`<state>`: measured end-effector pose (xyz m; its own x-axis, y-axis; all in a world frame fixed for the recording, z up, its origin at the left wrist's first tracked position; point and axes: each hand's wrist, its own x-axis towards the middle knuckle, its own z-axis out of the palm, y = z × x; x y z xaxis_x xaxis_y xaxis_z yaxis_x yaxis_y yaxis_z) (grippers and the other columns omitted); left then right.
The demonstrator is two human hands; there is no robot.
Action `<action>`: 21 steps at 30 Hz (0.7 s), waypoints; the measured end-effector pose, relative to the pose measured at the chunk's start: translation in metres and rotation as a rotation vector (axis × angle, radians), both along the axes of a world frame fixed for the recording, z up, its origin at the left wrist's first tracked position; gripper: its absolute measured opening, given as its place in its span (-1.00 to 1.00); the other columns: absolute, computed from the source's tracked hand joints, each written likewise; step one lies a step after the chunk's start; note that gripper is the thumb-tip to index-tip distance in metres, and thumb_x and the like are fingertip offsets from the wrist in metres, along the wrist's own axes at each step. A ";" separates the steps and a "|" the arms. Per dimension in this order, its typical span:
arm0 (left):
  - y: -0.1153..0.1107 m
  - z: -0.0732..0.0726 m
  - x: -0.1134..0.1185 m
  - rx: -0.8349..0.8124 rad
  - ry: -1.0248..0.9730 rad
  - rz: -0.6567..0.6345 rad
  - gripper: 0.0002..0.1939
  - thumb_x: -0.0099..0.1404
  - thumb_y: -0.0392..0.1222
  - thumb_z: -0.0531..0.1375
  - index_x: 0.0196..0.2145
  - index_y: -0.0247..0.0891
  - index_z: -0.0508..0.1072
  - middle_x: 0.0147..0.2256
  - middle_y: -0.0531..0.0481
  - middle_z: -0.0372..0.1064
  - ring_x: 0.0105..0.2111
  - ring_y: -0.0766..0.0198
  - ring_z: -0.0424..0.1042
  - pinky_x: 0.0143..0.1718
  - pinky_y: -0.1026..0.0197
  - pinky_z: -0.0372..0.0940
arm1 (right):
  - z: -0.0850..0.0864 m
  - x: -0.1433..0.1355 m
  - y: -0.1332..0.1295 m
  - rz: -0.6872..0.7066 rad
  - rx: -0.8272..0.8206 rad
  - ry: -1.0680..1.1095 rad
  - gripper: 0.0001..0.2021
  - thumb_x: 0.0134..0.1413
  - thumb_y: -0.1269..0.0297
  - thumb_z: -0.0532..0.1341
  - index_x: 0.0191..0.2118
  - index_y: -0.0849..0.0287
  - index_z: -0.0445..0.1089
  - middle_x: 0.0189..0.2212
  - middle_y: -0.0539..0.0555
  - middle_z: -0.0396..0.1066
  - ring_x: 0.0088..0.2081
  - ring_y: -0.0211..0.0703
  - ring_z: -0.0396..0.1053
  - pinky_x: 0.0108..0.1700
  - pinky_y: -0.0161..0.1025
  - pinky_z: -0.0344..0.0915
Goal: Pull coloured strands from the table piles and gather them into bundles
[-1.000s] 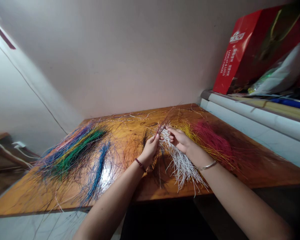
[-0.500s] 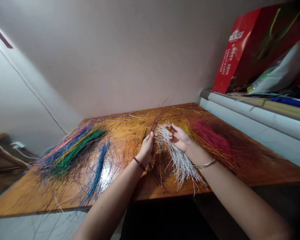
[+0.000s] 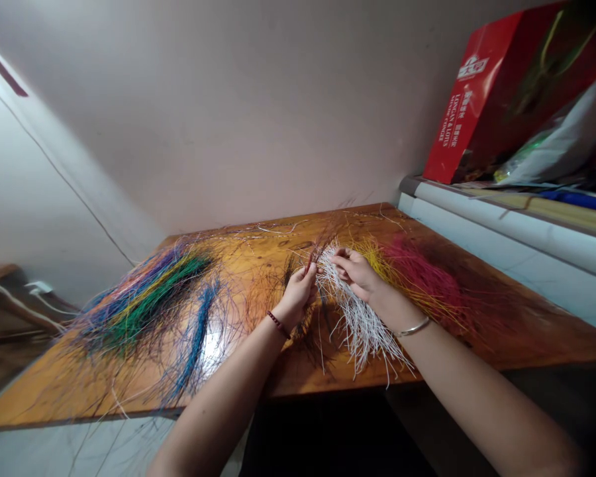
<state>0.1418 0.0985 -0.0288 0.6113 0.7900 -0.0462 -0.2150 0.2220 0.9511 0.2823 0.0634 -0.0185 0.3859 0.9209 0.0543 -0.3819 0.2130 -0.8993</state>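
My left hand (image 3: 300,291), with a beaded bracelet at the wrist, pinches a thin bundle of dark reddish-brown strands (image 3: 322,242) that fans upward and to the right. Close by on the right, my right hand (image 3: 355,268) has its fingers drawn together over the top of the white strands (image 3: 365,324); whatever lies between its fingertips is too small to make out. The white pile spreads over the wooden table (image 3: 298,377) toward its front edge. Dark and orange strands (image 3: 265,295) lie beside and partly behind my left hand.
Purple, orange, yellow and green strands (image 3: 153,298) lie at the left, with a blue bundle (image 3: 196,338) nearer. Yellow strands (image 3: 382,262) and pink strands (image 3: 424,275) are at the right. A red box (image 3: 469,99) stands on a ledge (image 3: 506,218) at the right.
My right hand's fingers have closed together from a looser pose. The brown strands in my left hand now lean further right, and my left hand has shifted slightly right.
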 end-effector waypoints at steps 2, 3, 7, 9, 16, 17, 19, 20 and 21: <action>-0.002 0.000 0.000 0.024 0.037 -0.017 -0.60 0.11 0.14 0.25 -0.34 -0.26 0.32 -0.67 0.26 -0.19 -0.73 0.53 -0.20 -0.71 0.40 -0.28 | -0.001 0.000 0.001 -0.064 -0.054 -0.047 -0.63 -0.45 0.36 0.41 -0.49 0.16 0.19 -0.68 -0.20 0.12 -0.70 -0.50 -0.04 -0.69 -0.47 -0.17; -0.002 0.000 0.000 0.035 0.051 -0.026 -0.61 0.11 0.13 0.25 -0.35 -0.26 0.31 -0.67 0.26 -0.19 -0.72 0.53 -0.20 -0.71 0.40 -0.28 | -0.001 0.001 0.001 -0.079 -0.071 -0.064 -0.64 -0.45 0.37 0.39 -0.49 0.16 0.18 -0.68 -0.20 0.12 -0.70 -0.50 -0.04 -0.69 -0.47 -0.18; -0.004 0.000 0.001 0.066 0.083 -0.050 -0.61 0.13 0.14 0.23 -0.34 -0.25 0.31 -0.68 0.26 -0.19 -0.72 0.52 -0.21 -0.72 0.39 -0.27 | 0.001 0.000 -0.001 -0.011 -0.106 -0.096 -0.69 -0.37 0.34 0.35 -0.43 0.14 0.22 -0.68 -0.19 0.14 -0.70 -0.47 -0.01 -0.69 -0.47 -0.19; -0.005 0.001 0.001 0.073 0.086 -0.049 -0.60 0.13 0.16 0.22 -0.34 -0.25 0.30 -0.67 0.26 -0.18 -0.72 0.52 -0.20 -0.72 0.39 -0.26 | 0.001 -0.002 -0.004 0.078 -0.159 -0.139 -0.72 -0.28 0.26 0.34 -0.43 0.14 0.22 -0.68 -0.18 0.14 -0.70 -0.46 0.00 -0.68 -0.47 -0.19; -0.006 0.004 0.002 0.121 0.080 0.068 -0.59 0.07 0.12 0.27 -0.37 -0.24 0.25 -0.64 0.25 -0.10 -0.72 0.55 -0.12 -0.72 0.41 -0.20 | -0.002 -0.008 -0.004 0.180 -0.131 -0.340 -0.62 -0.20 -0.02 0.31 -0.54 0.21 0.25 -0.69 -0.15 0.09 -0.70 -0.47 -0.03 -0.66 -0.43 -0.16; -0.007 0.005 0.003 0.113 0.062 0.083 -0.59 0.06 0.11 0.28 -0.37 -0.24 0.24 -0.64 0.25 -0.10 -0.72 0.55 -0.12 -0.72 0.42 -0.19 | -0.002 -0.008 -0.003 0.170 -0.117 -0.357 -0.60 -0.23 -0.05 0.32 -0.55 0.21 0.25 -0.70 -0.15 0.08 -0.70 -0.47 -0.04 -0.66 -0.43 -0.16; -0.008 0.006 0.003 0.092 0.021 0.101 -0.59 0.05 0.10 0.29 -0.37 -0.23 0.23 -0.64 0.26 -0.11 -0.72 0.55 -0.12 -0.72 0.42 -0.20 | -0.002 -0.009 -0.002 0.161 -0.088 -0.382 -0.56 -0.26 -0.09 0.33 -0.58 0.20 0.22 -0.71 -0.16 0.06 -0.69 -0.46 -0.05 -0.65 -0.41 -0.16; -0.008 0.006 0.003 0.080 0.003 0.105 -0.58 0.05 0.10 0.29 -0.37 -0.23 0.22 -0.64 0.26 -0.12 -0.72 0.55 -0.12 -0.72 0.42 -0.20 | -0.002 -0.008 -0.002 0.154 -0.074 -0.389 -0.54 -0.26 -0.11 0.33 -0.59 0.20 0.21 -0.72 -0.16 0.05 -0.69 -0.46 -0.05 -0.64 -0.41 -0.16; -0.008 0.007 0.003 0.067 -0.012 0.109 -0.58 0.05 0.10 0.29 -0.38 -0.23 0.21 -0.64 0.26 -0.13 -0.72 0.55 -0.13 -0.72 0.42 -0.21 | -0.002 -0.008 -0.002 0.145 -0.061 -0.393 -0.53 -0.25 -0.13 0.32 -0.59 0.19 0.20 -0.73 -0.16 0.05 -0.69 -0.45 -0.06 -0.64 -0.40 -0.15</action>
